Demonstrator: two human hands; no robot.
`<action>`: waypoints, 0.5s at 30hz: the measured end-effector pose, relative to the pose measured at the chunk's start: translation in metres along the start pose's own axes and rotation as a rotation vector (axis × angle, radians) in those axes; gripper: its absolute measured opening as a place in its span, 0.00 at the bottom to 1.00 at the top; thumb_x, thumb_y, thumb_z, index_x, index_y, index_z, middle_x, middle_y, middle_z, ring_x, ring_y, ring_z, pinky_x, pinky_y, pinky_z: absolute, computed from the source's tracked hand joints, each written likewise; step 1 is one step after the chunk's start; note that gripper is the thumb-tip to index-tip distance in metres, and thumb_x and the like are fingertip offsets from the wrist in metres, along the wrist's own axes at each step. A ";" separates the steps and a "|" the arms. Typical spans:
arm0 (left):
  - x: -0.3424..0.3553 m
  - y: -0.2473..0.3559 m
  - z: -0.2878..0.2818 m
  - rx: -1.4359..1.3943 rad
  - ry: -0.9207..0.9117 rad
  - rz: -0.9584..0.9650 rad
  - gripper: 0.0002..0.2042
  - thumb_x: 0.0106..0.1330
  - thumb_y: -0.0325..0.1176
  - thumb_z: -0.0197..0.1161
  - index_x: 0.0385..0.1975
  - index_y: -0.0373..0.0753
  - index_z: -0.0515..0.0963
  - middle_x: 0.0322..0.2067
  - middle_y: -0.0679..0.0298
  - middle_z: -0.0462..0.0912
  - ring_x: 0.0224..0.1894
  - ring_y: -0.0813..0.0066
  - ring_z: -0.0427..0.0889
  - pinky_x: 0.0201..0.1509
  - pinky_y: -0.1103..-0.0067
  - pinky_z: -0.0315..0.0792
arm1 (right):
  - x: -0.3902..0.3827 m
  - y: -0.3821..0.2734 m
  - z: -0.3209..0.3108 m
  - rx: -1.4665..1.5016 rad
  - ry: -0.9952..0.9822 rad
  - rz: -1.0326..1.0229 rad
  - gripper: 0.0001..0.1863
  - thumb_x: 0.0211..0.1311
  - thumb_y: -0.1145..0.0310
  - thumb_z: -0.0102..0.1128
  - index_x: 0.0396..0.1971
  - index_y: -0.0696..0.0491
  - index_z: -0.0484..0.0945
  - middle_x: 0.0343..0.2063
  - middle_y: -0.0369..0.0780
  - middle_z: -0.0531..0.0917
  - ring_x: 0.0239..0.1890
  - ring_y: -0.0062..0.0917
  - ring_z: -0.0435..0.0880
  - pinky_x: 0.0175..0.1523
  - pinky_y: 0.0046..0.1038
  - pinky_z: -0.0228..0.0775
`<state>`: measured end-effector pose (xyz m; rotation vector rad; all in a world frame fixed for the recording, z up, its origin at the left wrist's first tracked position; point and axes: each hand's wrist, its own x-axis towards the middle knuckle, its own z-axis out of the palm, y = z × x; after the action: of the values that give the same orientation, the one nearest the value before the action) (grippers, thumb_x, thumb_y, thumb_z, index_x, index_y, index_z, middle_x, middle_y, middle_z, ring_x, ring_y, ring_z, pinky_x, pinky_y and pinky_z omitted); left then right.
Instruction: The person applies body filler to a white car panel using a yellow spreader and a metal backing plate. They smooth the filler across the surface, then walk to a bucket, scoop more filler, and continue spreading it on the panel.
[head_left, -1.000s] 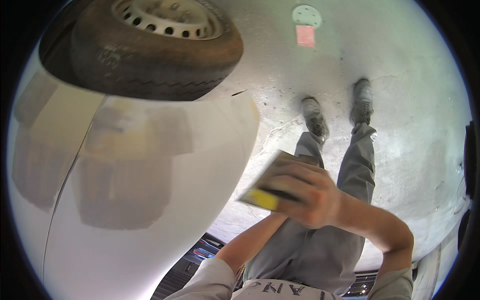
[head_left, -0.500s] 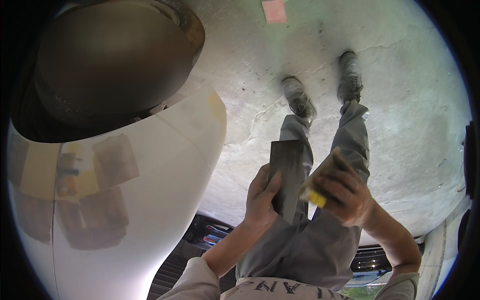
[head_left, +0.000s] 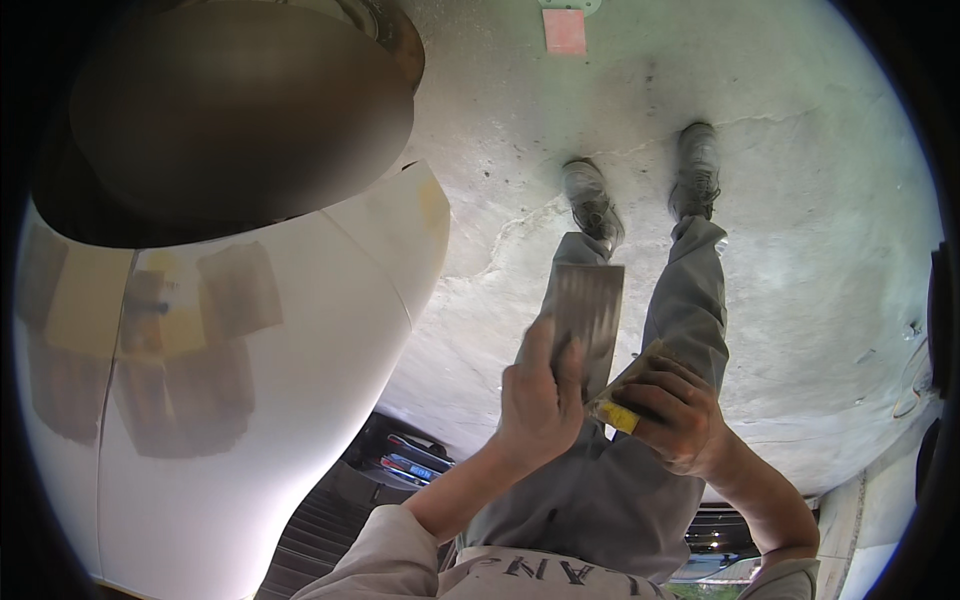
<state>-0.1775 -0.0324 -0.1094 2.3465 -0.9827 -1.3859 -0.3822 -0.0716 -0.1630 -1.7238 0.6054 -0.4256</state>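
Observation:
My left hand point(head_left: 543, 395) grips the lower part of a flat, dark grey rectangular plate point(head_left: 590, 300), its thumb pressed along the face. The plate points away from me, with paler streaks across it. Just to the right, my right hand point(head_left: 680, 415) is closed round a thin, tan-edged flat piece point(head_left: 637, 366); my fingers cover most of it, so its kind is unclear. A bright yellow patch point(head_left: 620, 417) shows at its near end, close to the plate's lower edge. Whether the two pieces touch, I cannot tell.
A white car panel point(head_left: 310, 340) fills the left side, bearing brownish and yellow patches point(head_left: 195, 390). Beyond it is a wheel point(head_left: 240, 110) in its arch. A pink square sheet point(head_left: 565, 32) lies on the concrete floor point(head_left: 800, 250). Small red and blue items point(head_left: 412, 462) sit beside the panel.
The plate and my left hand have shifted slightly right and tilted. My right hand has moved left and a little down, bringing its piece nearer the plate. The view has shifted somewhat.

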 end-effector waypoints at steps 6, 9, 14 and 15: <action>-0.009 0.013 0.008 -0.205 0.118 -0.091 0.15 0.80 0.32 0.55 0.59 0.29 0.70 0.43 0.43 0.84 0.43 0.51 0.87 0.45 0.69 0.77 | -0.016 -0.039 -0.021 0.029 0.116 0.082 0.14 0.49 0.64 0.72 0.38 0.49 0.88 0.42 0.42 0.87 0.44 0.37 0.89 0.59 0.49 0.82; -0.031 0.029 0.024 -0.495 -0.049 -0.400 0.20 0.80 0.39 0.58 0.62 0.30 0.72 0.49 0.53 0.82 0.52 0.63 0.80 0.58 0.73 0.72 | -0.020 -0.069 -0.032 -0.025 0.136 -0.064 0.09 0.52 0.62 0.71 0.35 0.42 0.88 0.46 0.39 0.86 0.51 0.35 0.86 0.67 0.59 0.76; -0.085 0.049 0.027 -1.120 -0.020 -0.466 0.17 0.81 0.37 0.58 0.61 0.32 0.74 0.48 0.65 0.81 0.51 0.84 0.76 0.56 0.82 0.71 | -0.037 -0.085 -0.065 -0.117 0.042 -0.218 0.06 0.55 0.61 0.68 0.34 0.40 0.87 0.51 0.35 0.83 0.55 0.33 0.83 0.67 0.66 0.73; -0.093 0.051 0.025 -1.145 -0.056 -0.442 0.17 0.81 0.37 0.58 0.61 0.32 0.74 0.48 0.66 0.82 0.51 0.84 0.76 0.55 0.82 0.71 | -0.039 -0.086 -0.073 -0.136 0.049 -0.180 0.06 0.56 0.61 0.68 0.34 0.41 0.87 0.51 0.36 0.82 0.54 0.32 0.83 0.67 0.66 0.72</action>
<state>-0.2501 -0.0064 -0.0330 1.6226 0.3585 -1.5392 -0.4413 -0.0906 -0.0614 -1.9112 0.5257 -0.5658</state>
